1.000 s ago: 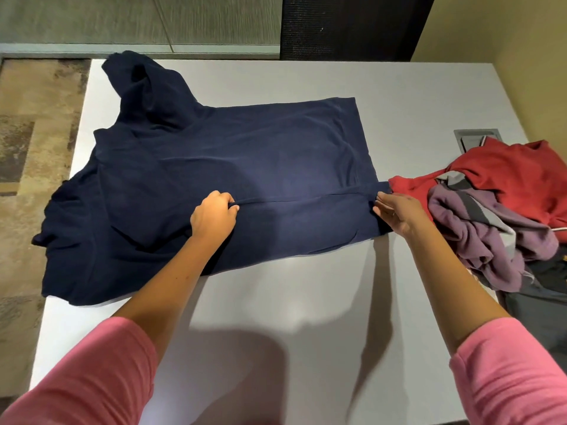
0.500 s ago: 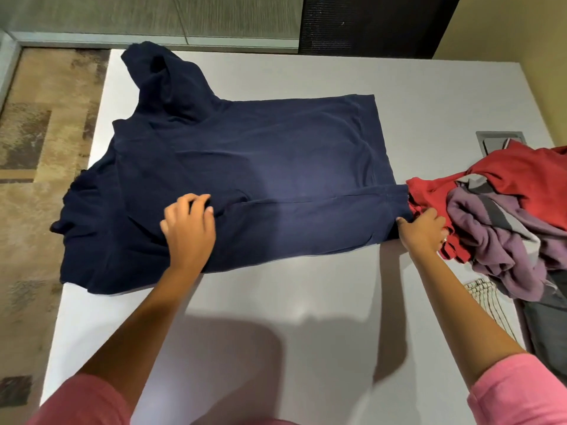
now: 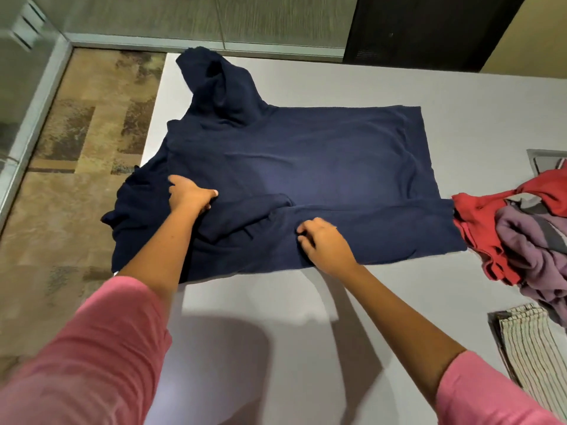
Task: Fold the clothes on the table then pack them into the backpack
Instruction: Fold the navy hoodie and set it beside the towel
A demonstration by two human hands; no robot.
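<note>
A navy blue shirt (image 3: 322, 167) lies spread across the white table (image 3: 276, 348), its near long edge folded over toward the middle and its left part hanging off the table's left edge. My left hand (image 3: 190, 194) pinches the bunched fabric near the shirt's left shoulder. My right hand (image 3: 322, 240) rests on the folded near strip with its fingers curled into the cloth. No backpack is in view.
A heap of red (image 3: 491, 216) and purple (image 3: 530, 250) clothes lies at the right edge, touching the navy shirt's corner. A folded striped cloth (image 3: 527, 348) lies near the front right. A metal cable hatch (image 3: 546, 161) sits behind the heap. Carpeted floor lies left.
My right hand has left the shirt's right corner and moved left onto the middle of the folded strip. My left hand has shifted left toward the shoulder. The view has turned left.
</note>
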